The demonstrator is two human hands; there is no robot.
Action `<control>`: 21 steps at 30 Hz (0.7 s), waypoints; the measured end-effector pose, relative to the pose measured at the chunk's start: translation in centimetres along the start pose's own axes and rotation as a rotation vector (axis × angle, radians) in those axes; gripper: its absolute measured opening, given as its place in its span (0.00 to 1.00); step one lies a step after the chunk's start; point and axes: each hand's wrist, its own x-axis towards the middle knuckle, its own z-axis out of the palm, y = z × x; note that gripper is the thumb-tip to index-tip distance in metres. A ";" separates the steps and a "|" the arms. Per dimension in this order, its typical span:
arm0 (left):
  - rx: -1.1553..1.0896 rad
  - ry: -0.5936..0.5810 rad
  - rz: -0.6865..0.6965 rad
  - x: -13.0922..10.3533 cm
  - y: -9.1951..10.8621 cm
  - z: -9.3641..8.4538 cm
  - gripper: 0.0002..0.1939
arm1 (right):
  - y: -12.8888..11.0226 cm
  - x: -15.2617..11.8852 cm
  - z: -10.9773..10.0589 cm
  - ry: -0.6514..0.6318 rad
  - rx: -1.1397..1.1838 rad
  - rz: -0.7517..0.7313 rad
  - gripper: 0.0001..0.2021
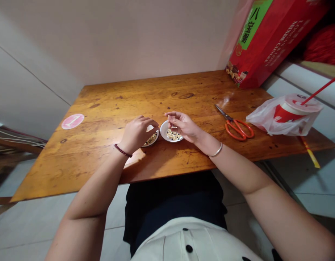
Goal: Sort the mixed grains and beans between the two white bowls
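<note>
Two small white bowls sit side by side near the front of the table. The right bowl [162, 132] holds small round pieces, pale and black, that look like beans [174, 135]. Similar pieces in pale, brown and dark tones lie in the left bowl [156, 139], which is partly covered by my left hand [137, 133]. That hand hovers over the bowl with its fingers bent together; its fingertips' contents are hidden. Over the right bowl, my right hand [183, 126] is closed in a pinch, and whatever tiny thing it holds is too small to name.
Orange-handled scissors [238, 128] lie to the right, blades pointing away. Farther right stands a lidded red-and-white cup [289, 112] in a plastic bag, with a red straw. A red carton [276, 40] leans at the back right. A pink numbered sticker [72, 121] marks the wooden table [102, 108].
</note>
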 end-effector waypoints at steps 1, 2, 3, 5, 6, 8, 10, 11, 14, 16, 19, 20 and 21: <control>0.002 -0.002 -0.004 0.0 0.0 0.0 0.08 | 0.0 0.0 0.0 0.004 -0.004 -0.004 0.19; 0.003 -0.004 -0.009 0.0 0.0 -0.1 0.08 | 0.1 0.1 -0.1 0.009 -0.010 -0.011 0.18; 0.003 -0.007 -0.013 0.0 0.1 -0.1 0.08 | 0.1 0.1 -0.1 0.014 -0.019 -0.021 0.18; 0.006 -0.014 -0.020 0.0 0.1 -0.2 0.08 | 0.1 0.2 -0.2 0.025 -0.046 -0.049 0.17; 0.013 -0.019 -0.027 0.0 0.0 -0.2 0.08 | 0.1 0.2 -0.2 0.030 -0.062 -0.061 0.17; 0.041 -0.033 -0.051 0.0 0.0 -0.3 0.07 | 0.0 0.1 -0.1 0.045 -0.091 -0.070 0.15; 0.077 -0.053 -0.087 0.0 -0.1 -0.4 0.08 | -0.1 0.1 0.0 0.069 -0.104 -0.064 0.14; 0.094 -0.064 -0.108 0.0 -0.2 -0.5 0.08 | -0.1 0.1 0.0 0.084 -0.108 -0.062 0.13; 0.147 -0.093 -0.164 0.0 -0.5 -0.6 0.08 | -0.1 0.2 -0.1 0.130 -0.139 -0.069 0.11; 0.174 -0.105 -0.187 -0.1 -0.7 -0.6 0.07 | 0.0 0.3 -0.2 0.150 -0.186 -0.084 0.09; 0.178 -0.112 -0.191 -0.1 -0.9 -0.6 0.07 | 0.3 0.5 -0.4 0.161 -0.258 -0.115 0.08; 0.174 -0.113 -0.187 -0.1 -1.0 -0.5 0.07 | 0.3 0.5 -0.4 0.160 -0.277 -0.124 0.08; 0.170 -0.112 -0.183 -0.1 -0.9 -0.5 0.07 | 0.4 0.6 -0.4 0.158 -0.293 -0.134 0.08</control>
